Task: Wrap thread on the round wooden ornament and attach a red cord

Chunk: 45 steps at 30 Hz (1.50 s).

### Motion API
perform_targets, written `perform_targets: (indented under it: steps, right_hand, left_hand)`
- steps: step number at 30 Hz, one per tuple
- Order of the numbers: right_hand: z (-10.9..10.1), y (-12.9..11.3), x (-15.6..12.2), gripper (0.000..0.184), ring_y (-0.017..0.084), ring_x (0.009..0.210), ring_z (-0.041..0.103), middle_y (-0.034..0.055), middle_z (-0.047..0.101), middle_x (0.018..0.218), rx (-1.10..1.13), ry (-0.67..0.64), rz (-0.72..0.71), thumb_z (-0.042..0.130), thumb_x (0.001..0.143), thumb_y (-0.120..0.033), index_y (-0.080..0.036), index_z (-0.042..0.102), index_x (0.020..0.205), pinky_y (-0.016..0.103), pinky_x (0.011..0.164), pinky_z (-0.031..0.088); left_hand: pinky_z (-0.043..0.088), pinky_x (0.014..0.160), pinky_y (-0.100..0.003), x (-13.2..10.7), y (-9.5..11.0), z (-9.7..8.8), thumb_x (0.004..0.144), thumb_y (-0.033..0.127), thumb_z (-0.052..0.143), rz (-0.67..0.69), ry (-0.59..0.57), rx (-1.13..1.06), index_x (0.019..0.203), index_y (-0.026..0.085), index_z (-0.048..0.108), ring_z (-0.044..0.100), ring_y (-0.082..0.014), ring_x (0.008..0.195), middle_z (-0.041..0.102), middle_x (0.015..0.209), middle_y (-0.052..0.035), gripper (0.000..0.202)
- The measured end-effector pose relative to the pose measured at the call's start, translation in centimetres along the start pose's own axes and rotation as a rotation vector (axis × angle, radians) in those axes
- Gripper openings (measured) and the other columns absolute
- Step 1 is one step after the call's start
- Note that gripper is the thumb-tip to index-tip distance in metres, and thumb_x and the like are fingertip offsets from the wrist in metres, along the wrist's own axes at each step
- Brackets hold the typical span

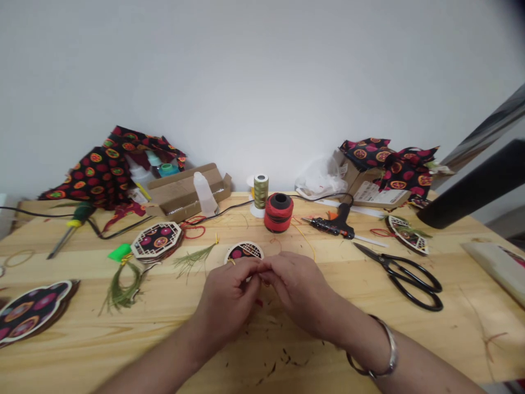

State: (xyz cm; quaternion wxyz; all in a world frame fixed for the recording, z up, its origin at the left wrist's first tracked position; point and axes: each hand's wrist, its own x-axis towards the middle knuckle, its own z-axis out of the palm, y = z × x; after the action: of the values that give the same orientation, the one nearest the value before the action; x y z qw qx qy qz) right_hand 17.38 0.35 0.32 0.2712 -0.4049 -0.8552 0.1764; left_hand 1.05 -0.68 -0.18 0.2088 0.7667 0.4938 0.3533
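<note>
My left hand point(227, 298) and my right hand point(297, 290) meet fingertip to fingertip over the wooden table point(164, 328), both pinched closed on something small that I cannot make out. A bit of red thread shows under them. Just beyond the fingers lies a small round ornament point(245, 251) with white lattice and patterned fabric. A silver bangle point(385, 350) circles my right wrist. A red thread spool point(279, 212) stands further back.
Black scissors point(404, 273) and a glue gun point(333, 225) lie to the right. A green-gold spool point(261, 190), cardboard boxes point(184, 194), patterned fabric point(102, 169), green tassels point(123, 287), other ornaments point(157, 241) and a screwdriver point(69, 230) lie left and behind.
</note>
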Motion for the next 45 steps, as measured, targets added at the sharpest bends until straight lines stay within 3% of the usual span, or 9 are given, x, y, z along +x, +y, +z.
perform_targets:
  steps: [10, 16, 20, 25, 29, 39, 45]
  right_hand:
    - [0.0, -0.3, 0.2, 0.018, 0.017, 0.065, 0.056, 0.0062, 0.064, 0.071, 0.035, 0.021, 0.016, 0.042, 0.088, -0.015, -0.013, 0.059, 0.080, 0.027, 0.060, 0.038]
    - [-0.4, -0.9, 0.0, 0.019, 0.014, 0.061, 0.057, 0.0038, 0.064, 0.074, 0.140, -0.043, 0.067, 0.039, 0.089, -0.014, -0.014, 0.058, 0.094, 0.025, 0.058, 0.038]
    - [-0.7, -1.0, -0.2, 0.016, 0.012, 0.060, 0.054, 0.0010, 0.063, 0.074, 0.124, -0.095, -0.011, 0.040, 0.089, -0.013, -0.016, 0.056, 0.092, 0.023, 0.058, 0.036]
    - [-0.8, -1.1, -0.4, 0.014, 0.012, 0.064, 0.055, 0.0007, 0.065, 0.077, 0.137, -0.186, -0.076, 0.044, 0.088, -0.012, -0.017, 0.057, 0.091, 0.022, 0.060, 0.037]
    - [-1.1, -1.6, -0.2, 0.017, 0.012, 0.064, 0.056, 0.0004, 0.066, 0.074, 0.165, -0.262, -0.111, 0.047, 0.082, -0.008, -0.016, 0.060, 0.090, 0.022, 0.060, 0.038]
    - [-1.8, -2.0, 0.0, 0.017, 0.007, 0.059, 0.056, -0.0031, 0.062, 0.066, 0.400, -0.391, -0.070, 0.048, 0.084, -0.008, -0.016, 0.062, 0.087, 0.017, 0.061, 0.043]
    - [-1.7, -2.3, 0.0, 0.019, 0.007, 0.057, 0.057, -0.0038, 0.060, 0.062, 0.540, -0.484, -0.024, 0.047, 0.083, -0.006, -0.017, 0.062, 0.083, 0.016, 0.059, 0.046]
  left_hand:
    - [0.051, 0.065, -0.023, 0.1, 0.1, -0.1, 0.079, 0.010, 0.047, -0.020, 0.020, -0.012, 0.084, 0.020, 0.070, 0.067, -0.0151, 0.071, 0.075, 0.082, -0.0008, 0.026]
    - [0.051, 0.055, -0.022, 0.5, 0.6, -0.4, 0.082, 0.024, 0.052, -0.235, 0.009, -0.272, 0.077, 0.021, 0.070, 0.065, -0.0148, 0.062, 0.072, 0.075, 0.0002, 0.018]
    - [0.050, 0.061, -0.023, 0.9, 0.5, -0.6, 0.077, 0.027, 0.061, -0.362, 0.108, -0.310, 0.070, 0.022, 0.071, 0.065, -0.0159, 0.066, 0.073, 0.073, 0.0007, 0.013]
    - [0.048, 0.065, -0.023, 1.3, 0.2, -1.0, 0.073, 0.029, 0.067, -0.504, 0.109, -0.410, 0.070, 0.020, 0.073, 0.064, -0.0160, 0.068, 0.074, 0.073, -0.0004, 0.011]
    - [0.047, 0.059, -0.022, 1.2, 0.0, -1.0, 0.071, 0.032, 0.069, -0.567, 0.123, -0.524, 0.070, 0.019, 0.073, 0.062, -0.0147, 0.064, 0.073, 0.070, -0.0009, 0.014]
    - [0.046, 0.055, -0.020, 1.1, -0.3, -0.6, 0.070, 0.035, 0.072, -0.627, 0.087, -0.716, 0.071, 0.016, 0.071, 0.060, -0.0128, 0.060, 0.071, 0.069, -0.0018, 0.019]
    - [0.046, 0.051, -0.021, 1.4, 0.2, -1.0, 0.069, 0.036, 0.072, -0.653, 0.119, -0.696, 0.072, 0.015, 0.071, 0.060, -0.0136, 0.058, 0.072, 0.069, -0.0027, 0.021]
